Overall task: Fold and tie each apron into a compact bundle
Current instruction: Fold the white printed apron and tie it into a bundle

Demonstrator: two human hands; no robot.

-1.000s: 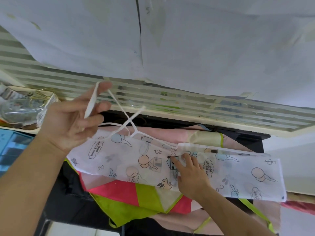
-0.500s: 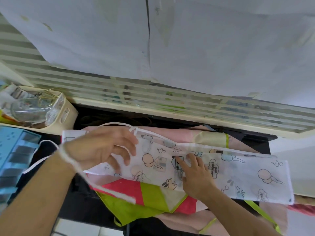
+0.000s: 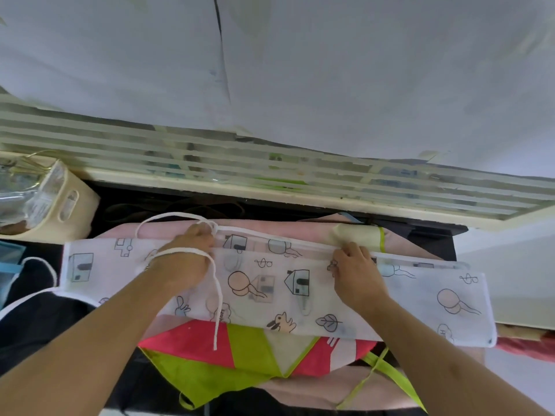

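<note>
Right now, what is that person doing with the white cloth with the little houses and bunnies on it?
A person is folding a white apron into a long strip on top of a pile of other aprons, one of them pink and green. Both hands sit at the strip's far edge: the left hand near where the white tie joins the cloth, the right hand a bit further along. The tie loops over the left wrist and hangs loose, so nothing is tied yet.

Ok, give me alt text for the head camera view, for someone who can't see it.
Two hands press on the far edge of a folded white printed apron: left hand with a white tie string draped over its wrist, right hand mid-strip. It lies across a pink and green apron.
</note>
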